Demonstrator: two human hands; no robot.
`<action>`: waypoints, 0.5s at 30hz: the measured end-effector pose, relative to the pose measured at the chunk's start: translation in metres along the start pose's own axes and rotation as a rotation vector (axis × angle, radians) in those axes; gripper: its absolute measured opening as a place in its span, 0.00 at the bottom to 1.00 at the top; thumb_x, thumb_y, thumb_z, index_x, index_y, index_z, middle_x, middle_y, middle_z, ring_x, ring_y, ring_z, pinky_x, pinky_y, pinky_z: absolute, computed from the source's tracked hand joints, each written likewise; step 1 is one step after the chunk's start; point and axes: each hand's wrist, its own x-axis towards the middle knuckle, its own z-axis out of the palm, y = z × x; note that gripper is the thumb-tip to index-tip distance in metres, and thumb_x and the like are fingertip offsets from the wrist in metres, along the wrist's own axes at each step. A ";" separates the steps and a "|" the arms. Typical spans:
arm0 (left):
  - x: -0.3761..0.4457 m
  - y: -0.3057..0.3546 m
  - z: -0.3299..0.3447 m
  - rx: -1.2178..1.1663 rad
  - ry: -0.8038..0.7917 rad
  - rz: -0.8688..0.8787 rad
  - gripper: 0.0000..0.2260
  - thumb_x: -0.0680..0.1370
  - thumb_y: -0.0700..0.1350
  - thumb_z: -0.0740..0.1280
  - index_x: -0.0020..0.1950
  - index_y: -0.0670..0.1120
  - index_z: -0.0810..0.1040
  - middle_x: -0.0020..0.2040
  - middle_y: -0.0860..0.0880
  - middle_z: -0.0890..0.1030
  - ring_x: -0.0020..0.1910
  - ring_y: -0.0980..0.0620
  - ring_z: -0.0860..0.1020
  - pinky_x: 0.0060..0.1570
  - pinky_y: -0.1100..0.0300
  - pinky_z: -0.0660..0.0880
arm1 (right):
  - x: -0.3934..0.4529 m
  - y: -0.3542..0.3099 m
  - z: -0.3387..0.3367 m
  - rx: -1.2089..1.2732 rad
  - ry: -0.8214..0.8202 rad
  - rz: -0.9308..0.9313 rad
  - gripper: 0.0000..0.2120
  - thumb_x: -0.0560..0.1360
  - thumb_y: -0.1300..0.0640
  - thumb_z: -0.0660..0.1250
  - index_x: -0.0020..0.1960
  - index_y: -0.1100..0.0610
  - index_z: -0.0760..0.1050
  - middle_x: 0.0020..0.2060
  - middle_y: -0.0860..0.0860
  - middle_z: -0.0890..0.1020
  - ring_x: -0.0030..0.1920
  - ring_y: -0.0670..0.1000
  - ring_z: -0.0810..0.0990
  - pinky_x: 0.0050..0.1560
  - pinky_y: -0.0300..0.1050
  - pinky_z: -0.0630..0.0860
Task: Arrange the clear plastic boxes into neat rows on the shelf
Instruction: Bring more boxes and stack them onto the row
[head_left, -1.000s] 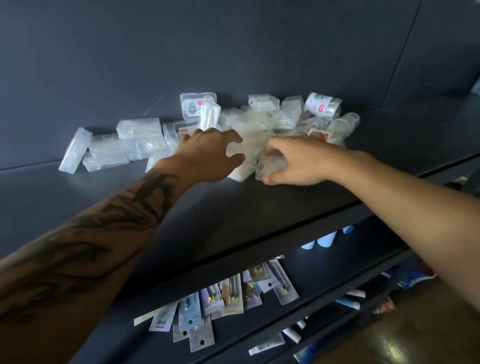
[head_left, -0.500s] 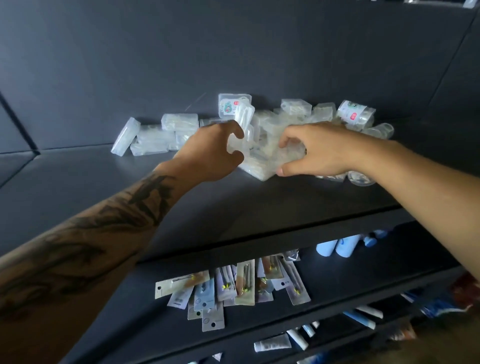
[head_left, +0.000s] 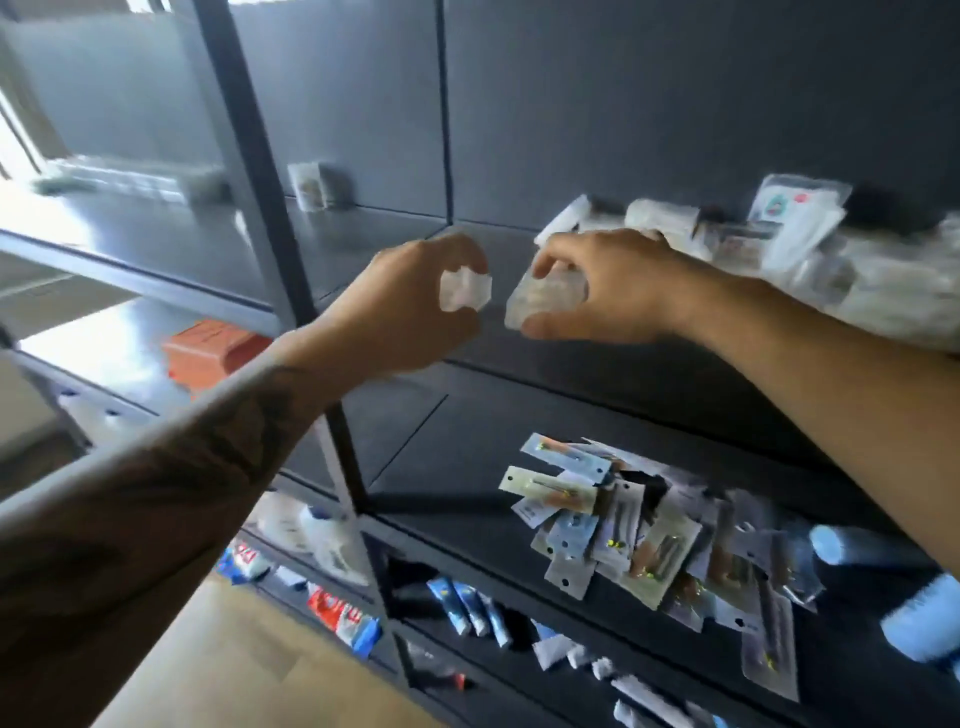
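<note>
Both my hands have lifted away from the heap since half a second ago and swung left, over the shelf (head_left: 374, 260)'s bare front edge. My left hand (head_left: 415, 306) pinches one small clear box (head_left: 465, 291); my right hand (head_left: 597, 291) grips another clear box (head_left: 545, 299), long axis tilted up-right. Beyond, the pile of boxes (head_left: 831, 270) sits against the shelf's back right.

Bare shelf (head_left: 363, 244) lies left of the box pile (head_left: 857, 280); an upright post (head_left: 260, 171) bounds it.
</note>
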 end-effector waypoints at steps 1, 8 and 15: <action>-0.015 -0.010 -0.010 0.021 0.014 -0.039 0.19 0.74 0.45 0.73 0.64 0.57 0.78 0.59 0.54 0.81 0.54 0.49 0.77 0.52 0.58 0.70 | 0.008 -0.017 0.007 0.010 0.000 -0.065 0.29 0.65 0.24 0.66 0.61 0.37 0.70 0.58 0.44 0.78 0.59 0.55 0.75 0.64 0.56 0.69; -0.104 -0.086 -0.078 0.159 0.108 -0.269 0.18 0.74 0.48 0.75 0.63 0.58 0.78 0.64 0.52 0.81 0.61 0.47 0.77 0.60 0.52 0.74 | 0.044 -0.148 0.039 0.042 -0.054 -0.368 0.30 0.64 0.25 0.64 0.60 0.39 0.71 0.57 0.44 0.79 0.60 0.52 0.76 0.67 0.55 0.65; -0.156 -0.193 -0.135 0.148 0.150 -0.382 0.18 0.74 0.43 0.73 0.64 0.53 0.79 0.64 0.49 0.81 0.63 0.47 0.78 0.64 0.46 0.74 | 0.081 -0.267 0.080 0.021 -0.145 -0.527 0.32 0.68 0.27 0.68 0.67 0.41 0.71 0.61 0.45 0.77 0.59 0.50 0.77 0.59 0.53 0.76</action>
